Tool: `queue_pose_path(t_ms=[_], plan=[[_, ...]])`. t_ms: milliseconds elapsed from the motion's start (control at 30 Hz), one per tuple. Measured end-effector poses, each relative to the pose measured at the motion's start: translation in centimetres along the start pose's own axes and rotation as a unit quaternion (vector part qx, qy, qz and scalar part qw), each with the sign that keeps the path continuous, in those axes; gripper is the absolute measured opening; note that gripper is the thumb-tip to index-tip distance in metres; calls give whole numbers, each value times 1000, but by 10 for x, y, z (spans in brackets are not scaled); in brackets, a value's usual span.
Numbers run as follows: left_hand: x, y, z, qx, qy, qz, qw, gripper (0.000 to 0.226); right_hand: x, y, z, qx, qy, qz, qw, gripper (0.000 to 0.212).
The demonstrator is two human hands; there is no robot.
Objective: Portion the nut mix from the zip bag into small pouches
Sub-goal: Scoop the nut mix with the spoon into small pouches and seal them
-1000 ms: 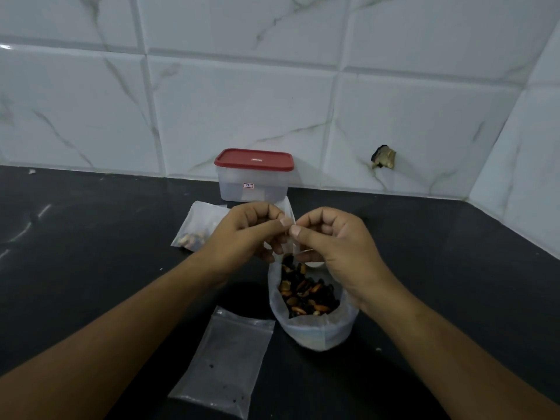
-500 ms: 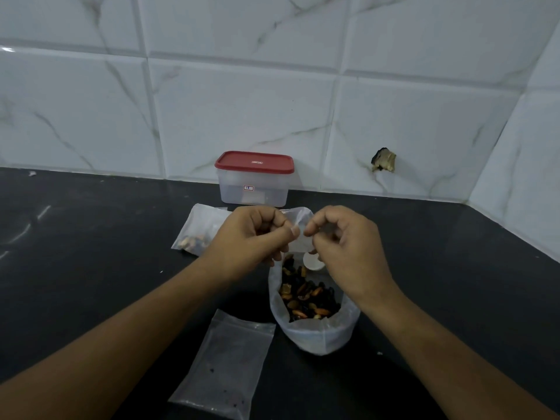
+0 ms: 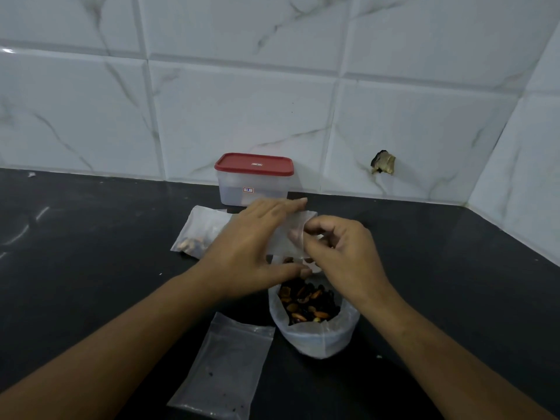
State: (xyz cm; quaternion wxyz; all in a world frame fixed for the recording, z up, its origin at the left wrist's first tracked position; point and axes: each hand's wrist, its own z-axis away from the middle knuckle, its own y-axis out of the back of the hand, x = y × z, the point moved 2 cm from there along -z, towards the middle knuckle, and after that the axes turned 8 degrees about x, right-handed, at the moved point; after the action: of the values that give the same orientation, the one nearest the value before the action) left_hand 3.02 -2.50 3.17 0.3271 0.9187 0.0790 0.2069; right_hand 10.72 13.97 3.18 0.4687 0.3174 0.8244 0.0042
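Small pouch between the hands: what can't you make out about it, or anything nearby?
Head view:
- small pouch: mouth hidden by curled fingers of the right hand; left hand covers its left part.
- red-lidded container: label too small to read; contents hidden by cloudy walls.
- zip bag: far rim behind both hands.

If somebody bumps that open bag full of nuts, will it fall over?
Probably not easily: the zip bag sits squat and wide on the counter, weighted by nuts. Its thin plastic looks floppy, so a push would likely dent it.
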Motion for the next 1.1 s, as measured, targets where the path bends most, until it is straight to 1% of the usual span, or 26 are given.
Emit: queue_pose_path(t_ms=[100,200,333,433,500,567,633,667,700,800,867,900,1000,1033,1100], plan=[[-1,2,-1,7,9,1,1000,84,1,-1,-1,-11,22,11,1000,12],[-1,3,-3,14,9,3,1000,74,3,0,-2,-17,31,26,999,21],[-2,0,-2,10,10,11,1000,65,5,-4,-2,-62,9,5,998,37],[-5,-1,-2,23,23,17,999,61,7,-4,-3,-73,6,-12,997,38],[-8,0,-1,44,49,30,997,59,4,0,-4,-56,9,-29,998,36],[-12,0,0,69,80,49,993,53,0,11,-9,-6,5,-25,1000,29],[-14,0,1,85,115,73,987,49,4,27,-16,57,3,51,997,19],[-15,0,2,88,129,86,984,47,8,36,-19,73,1,108,991,16],[-15,-1,2,86,140,96,982,46,13,42,-22,72,-7,156,985,17],[-16,-5,5,65,164,110,978,50,24,54,-27,13,-81,236,968,37],[-17,-7,6,49,170,107,978,52,26,60,-27,-49,-124,300,945,49],[-17,-8,6,44,170,102,979,52,27,61,-28,-80,-140,324,932,51],[-18,-9,7,34,170,93,980,49,30,63,-28,-145,-167,370,902,48],[-18,-9,7,33,172,92,980,47,31,64,-28,-151,-166,375,900,45],[-20,-9,8,25,175,91,980,49,31,64,-27,-145,-162,359,908,40]])
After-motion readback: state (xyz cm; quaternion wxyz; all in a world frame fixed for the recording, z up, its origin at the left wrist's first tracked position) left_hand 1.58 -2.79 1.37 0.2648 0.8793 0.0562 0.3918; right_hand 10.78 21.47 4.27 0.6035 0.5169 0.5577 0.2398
